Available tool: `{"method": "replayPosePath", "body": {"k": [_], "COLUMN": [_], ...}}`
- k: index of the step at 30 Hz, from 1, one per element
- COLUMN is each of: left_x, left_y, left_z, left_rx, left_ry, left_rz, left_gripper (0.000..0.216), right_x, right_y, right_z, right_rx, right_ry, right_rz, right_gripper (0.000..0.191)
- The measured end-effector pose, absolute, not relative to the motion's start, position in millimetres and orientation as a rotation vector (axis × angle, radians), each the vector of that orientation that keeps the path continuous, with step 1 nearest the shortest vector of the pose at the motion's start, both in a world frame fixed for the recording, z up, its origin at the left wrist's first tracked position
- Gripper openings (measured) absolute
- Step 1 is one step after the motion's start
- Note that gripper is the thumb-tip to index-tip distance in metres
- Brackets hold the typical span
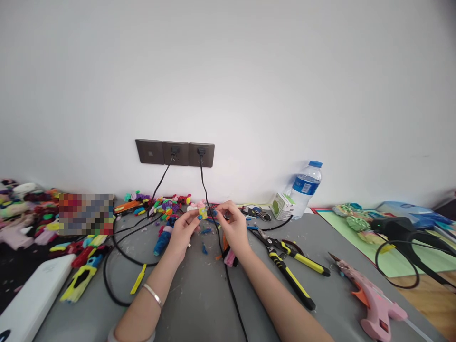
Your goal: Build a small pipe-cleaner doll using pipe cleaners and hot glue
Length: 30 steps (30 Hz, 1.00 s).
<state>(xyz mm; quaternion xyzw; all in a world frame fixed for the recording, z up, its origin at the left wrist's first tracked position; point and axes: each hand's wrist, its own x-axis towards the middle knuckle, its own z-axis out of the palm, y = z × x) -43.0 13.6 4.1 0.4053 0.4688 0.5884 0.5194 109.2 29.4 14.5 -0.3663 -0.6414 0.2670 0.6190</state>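
My left hand is closed in a pinch on a small yellow piece with blue on it, held up above the grey table. Close beside it, my right hand is also pinched shut, with a bit of blue at its fingertips too small to make out. Below the hands lie blue fuzzy scraps. A blue fuzzy pipe-cleaner piece rests left of my left hand, and a pink piece lies under my right wrist.
Black cables run from the wall sockets across the table. Yellow-black pliers and a pink glue gun lie to the right. A water bottle and small box stand behind. Left are colourful pipe-cleaner pieces and a white device.
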Motion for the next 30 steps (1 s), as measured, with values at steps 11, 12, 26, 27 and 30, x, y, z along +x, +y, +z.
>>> {"method": "replayPosePath", "body": {"k": [11, 12, 26, 27, 30], "left_x": [-43, -43, -42, -42, -43], "left_y": [16, 15, 14, 14, 14], "left_z": [-1, -1, -7, -7, -6], "left_rx": [0.777, 0.781, 0.899, 0.915, 0.965], "left_ry": [1.023, 1.018, 1.036, 1.031, 1.021], "left_rz": [1.444, 1.437, 1.427, 1.436, 1.452], "left_gripper": [0.052, 0.051, 0.044, 0.044, 0.042], "right_x": [103, 102, 100, 100, 100], "right_y": [35, 34, 35, 35, 36], "right_z": [0, 0, -3, -3, -4], "right_rx": [-0.832, -0.833, -0.793, -0.789, -0.783], "right_ry": [-1.625, -1.647, -1.603, -1.597, -1.582], "right_rz": [0.785, 0.783, 0.93, 0.953, 1.01], "right_gripper": [0.015, 0.015, 0.014, 0.015, 0.019]}}
